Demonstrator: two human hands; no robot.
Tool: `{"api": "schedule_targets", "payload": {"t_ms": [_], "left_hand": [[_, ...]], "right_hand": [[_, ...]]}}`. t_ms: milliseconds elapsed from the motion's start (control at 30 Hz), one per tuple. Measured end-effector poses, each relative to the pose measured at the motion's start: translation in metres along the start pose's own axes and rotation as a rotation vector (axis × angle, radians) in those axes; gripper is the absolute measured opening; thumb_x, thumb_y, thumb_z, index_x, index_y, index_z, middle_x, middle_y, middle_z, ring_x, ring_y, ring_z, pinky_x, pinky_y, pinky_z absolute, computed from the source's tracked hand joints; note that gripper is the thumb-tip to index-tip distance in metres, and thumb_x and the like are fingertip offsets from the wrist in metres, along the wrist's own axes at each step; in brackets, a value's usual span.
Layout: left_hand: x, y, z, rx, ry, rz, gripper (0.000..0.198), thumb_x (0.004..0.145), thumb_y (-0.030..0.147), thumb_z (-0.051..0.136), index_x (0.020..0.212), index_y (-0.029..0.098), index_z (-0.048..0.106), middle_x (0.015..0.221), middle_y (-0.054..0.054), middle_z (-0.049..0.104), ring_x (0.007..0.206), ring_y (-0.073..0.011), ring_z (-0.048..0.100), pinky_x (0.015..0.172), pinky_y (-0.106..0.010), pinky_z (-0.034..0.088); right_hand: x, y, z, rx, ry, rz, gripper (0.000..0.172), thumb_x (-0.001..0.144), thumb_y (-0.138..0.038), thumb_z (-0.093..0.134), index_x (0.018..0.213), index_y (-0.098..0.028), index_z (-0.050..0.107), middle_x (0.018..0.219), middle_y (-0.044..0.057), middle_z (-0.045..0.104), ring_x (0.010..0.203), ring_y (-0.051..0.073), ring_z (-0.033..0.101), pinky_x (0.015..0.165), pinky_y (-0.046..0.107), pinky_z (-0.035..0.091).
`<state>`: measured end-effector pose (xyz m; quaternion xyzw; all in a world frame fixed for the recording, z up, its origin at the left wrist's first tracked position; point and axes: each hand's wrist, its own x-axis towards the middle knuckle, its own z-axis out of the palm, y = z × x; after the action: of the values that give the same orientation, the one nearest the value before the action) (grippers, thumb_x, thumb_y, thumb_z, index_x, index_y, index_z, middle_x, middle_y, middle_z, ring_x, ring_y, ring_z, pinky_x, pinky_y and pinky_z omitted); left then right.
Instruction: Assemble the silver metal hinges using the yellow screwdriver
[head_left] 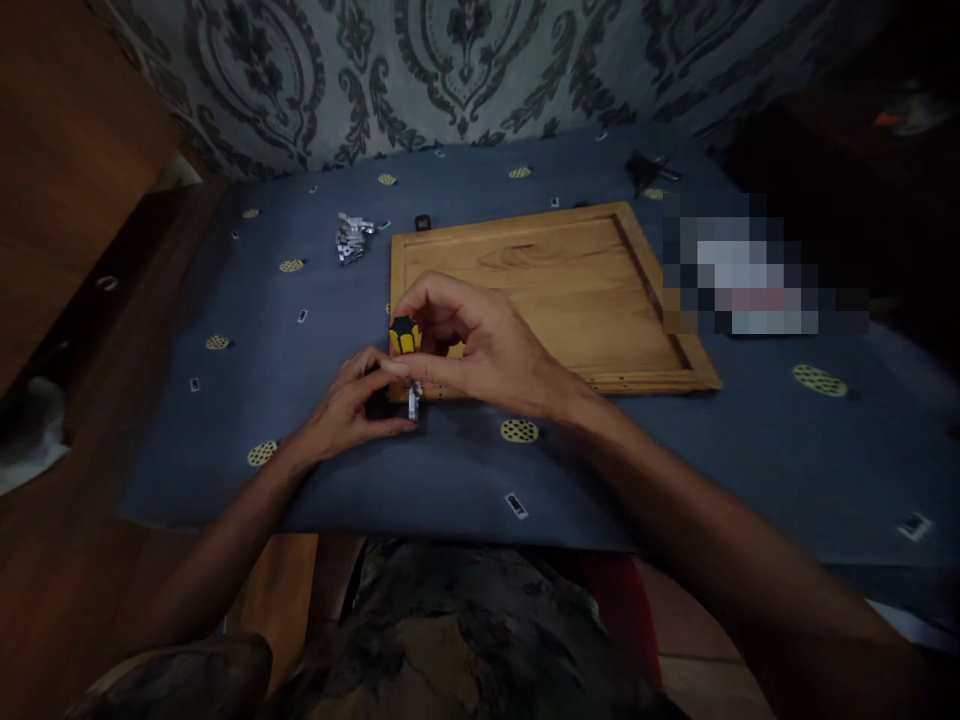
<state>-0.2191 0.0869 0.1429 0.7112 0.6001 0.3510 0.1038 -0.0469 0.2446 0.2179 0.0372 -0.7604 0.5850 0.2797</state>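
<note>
So your right hand (pixel 487 345) is closed around the stubby yellow-and-black screwdriver (pixel 405 336), fingers wrapped on the handle, tip pointing down at the near left corner of the wooden board (pixel 555 290). Your left hand (pixel 352 405) is curled up right at that corner with its fingertips against a small metal fitting (pixel 413 400). It's too dark to tell if you're actually pinching it or just bracing it. Biggest risk I see is the driver tip slipping off. Your left fingers are right beside where it comes down, so a slip would go straight into them or gouge the wood. The board also just lies on the blue cloth (pixel 675 450) with nothing pinning it, so pushing sideways could make it slide and drag the fitting out of line. The dim light doesn't help with seeing whether the tip is seated. One more thing: the little pile of metal bits (pixel 352 238) sits loose on the cloth near the board's far left corner, so a shove of the board could scatter it.
</note>
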Motion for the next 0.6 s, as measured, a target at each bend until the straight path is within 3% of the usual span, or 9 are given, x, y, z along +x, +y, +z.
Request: {"api": "schedule_targets", "payload": {"t_ms": [133, 200, 367, 467, 600], "left_hand": [[0.001, 0.001, 0.000, -0.020, -0.013, 0.003, 0.042, 0.091, 0.055, 0.078, 0.122, 0.028, 0.072, 0.114, -0.005, 0.065, 0.110, -0.0259, 0.062, 0.097, -0.041, 0.053], [0.000, 0.001, -0.001, -0.021, -0.030, -0.024, 0.042, 0.090, 0.054, 0.079, 0.121, 0.027, 0.072, 0.114, -0.005, 0.065, 0.109, -0.0263, 0.062, 0.097, -0.041, 0.053], [-0.002, -0.002, 0.000, 0.000, -0.036, -0.076, 0.053, 0.086, 0.060, 0.081, 0.127, 0.028, 0.070, 0.110, -0.006, 0.065, 0.107, -0.0279, 0.061, 0.095, -0.044, 0.054], [-0.002, 0.000, -0.001, -0.010, -0.051, -0.085, 0.049, 0.087, 0.057, 0.081, 0.124, 0.026, 0.071, 0.114, -0.006, 0.063, 0.111, -0.0269, 0.060, 0.099, -0.043, 0.053], [-0.001, 0.002, -0.002, -0.023, -0.047, -0.079, 0.047, 0.088, 0.055, 0.081, 0.122, 0.025, 0.071, 0.113, -0.006, 0.063, 0.109, -0.0254, 0.060, 0.098, -0.041, 0.053]], "right_hand": [[0.000, -0.006, -0.006, 0.028, -0.119, 0.053, 0.019, 0.096, -0.033, 0.070, 0.095, -0.016, 0.062, 0.082, -0.003, 0.063, 0.065, 0.008, 0.061, 0.056, 0.020, 0.044], [0.000, -0.007, -0.006, 0.028, -0.127, 0.056, 0.022, 0.097, -0.036, 0.070, 0.090, -0.016, 0.061, 0.075, -0.004, 0.061, 0.060, 0.007, 0.059, 0.053, 0.019, 0.043], [-0.001, -0.003, 0.005, -0.097, 0.121, -0.073, 0.040, 0.092, -0.051, 0.076, 0.078, -0.021, 0.053, 0.068, -0.006, 0.052, 0.061, 0.008, 0.051, 0.054, 0.021, 0.043], [-0.002, -0.004, 0.009, -0.139, 0.280, -0.100, 0.038, 0.093, -0.051, 0.075, 0.079, -0.023, 0.053, 0.074, -0.004, 0.053, 0.063, 0.010, 0.051, 0.055, 0.024, 0.047], [-0.002, -0.006, 0.006, -0.212, 0.309, -0.085, 0.034, 0.095, -0.046, 0.073, 0.081, -0.023, 0.053, 0.077, -0.003, 0.054, 0.065, 0.011, 0.053, 0.058, 0.025, 0.051]]}}
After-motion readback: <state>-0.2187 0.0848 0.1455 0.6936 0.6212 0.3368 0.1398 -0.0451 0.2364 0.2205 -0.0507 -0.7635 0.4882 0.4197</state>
